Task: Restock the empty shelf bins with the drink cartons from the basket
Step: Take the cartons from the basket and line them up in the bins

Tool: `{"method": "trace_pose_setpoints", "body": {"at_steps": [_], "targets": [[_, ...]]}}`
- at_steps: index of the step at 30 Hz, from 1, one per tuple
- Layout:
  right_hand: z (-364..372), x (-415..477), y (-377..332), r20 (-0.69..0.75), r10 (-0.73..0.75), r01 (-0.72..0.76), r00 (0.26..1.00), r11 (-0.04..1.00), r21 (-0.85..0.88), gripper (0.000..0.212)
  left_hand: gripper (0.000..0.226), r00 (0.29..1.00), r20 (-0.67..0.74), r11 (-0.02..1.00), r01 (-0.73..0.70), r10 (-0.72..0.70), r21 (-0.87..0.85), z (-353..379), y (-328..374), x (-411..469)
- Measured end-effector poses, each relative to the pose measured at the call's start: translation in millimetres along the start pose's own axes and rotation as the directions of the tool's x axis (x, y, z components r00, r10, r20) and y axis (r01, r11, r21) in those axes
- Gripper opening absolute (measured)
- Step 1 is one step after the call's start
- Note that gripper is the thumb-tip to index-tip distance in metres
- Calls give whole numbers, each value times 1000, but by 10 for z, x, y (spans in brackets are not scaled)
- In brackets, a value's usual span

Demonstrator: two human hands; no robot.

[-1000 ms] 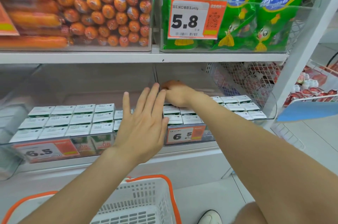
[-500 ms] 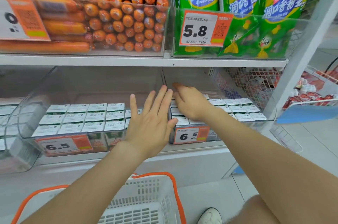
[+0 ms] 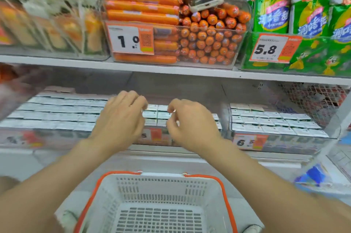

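Rows of white-topped drink cartons (image 3: 157, 113) stand in the clear middle shelf bin (image 3: 152, 138) on the lower shelf. More cartons fill the left bin (image 3: 57, 113) and the right bin (image 3: 271, 120). My left hand (image 3: 119, 118) and my right hand (image 3: 191, 124) hover side by side in front of the middle bin, fingers loosely curled, holding nothing. They hide part of that bin's cartons. Below them sits the white basket (image 3: 161, 174) with orange handles; no cartons show on its slotted floor.
The upper shelf (image 3: 171, 70) carries bins of orange sausages (image 3: 209, 39) and green snack packs (image 3: 303, 23) close above my hands. A white shelf upright (image 3: 340, 115) and a wire rack with red packets (image 3: 319, 103) stand at the right. Orange price tags line the bin fronts.
The view has swung up and left. Both hands pulled back from the divider by the right bin to the front of the middle bin. My left hand's fingers went from straight to curled.
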State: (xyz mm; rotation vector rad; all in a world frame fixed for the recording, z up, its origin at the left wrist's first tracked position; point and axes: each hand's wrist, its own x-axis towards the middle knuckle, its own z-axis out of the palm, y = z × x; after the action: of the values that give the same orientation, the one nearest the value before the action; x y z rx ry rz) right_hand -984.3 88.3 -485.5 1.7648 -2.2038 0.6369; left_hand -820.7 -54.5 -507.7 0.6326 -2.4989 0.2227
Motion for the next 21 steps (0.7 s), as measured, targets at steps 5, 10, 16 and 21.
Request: {"method": "trace_pose_setpoints", "body": {"at_steps": [5, 10, 16, 21], "targets": [[585, 290, -731, -6, -299, 299, 954, 954, -12, 14, 32, 896, 252, 930, 342, -366, 134, -253, -923, -304], [1089, 578, -1235, 15, -512, 508, 859, 849, -143, 18, 46, 842, 406, 933, 296, -356, 204, -391, -1520, -649], [1406, 684, -1592, 36, -440, 437, 897, 874, -213, 34, 31, 892, 320, 948, 298, -319, 114, -424, -2052, -987], [1525, 691, -1765, 41, -340, 342, 939, 921, -188, 51, 25, 947, 245, 977, 191, -209, 95, -408, -2128, -1035]]}}
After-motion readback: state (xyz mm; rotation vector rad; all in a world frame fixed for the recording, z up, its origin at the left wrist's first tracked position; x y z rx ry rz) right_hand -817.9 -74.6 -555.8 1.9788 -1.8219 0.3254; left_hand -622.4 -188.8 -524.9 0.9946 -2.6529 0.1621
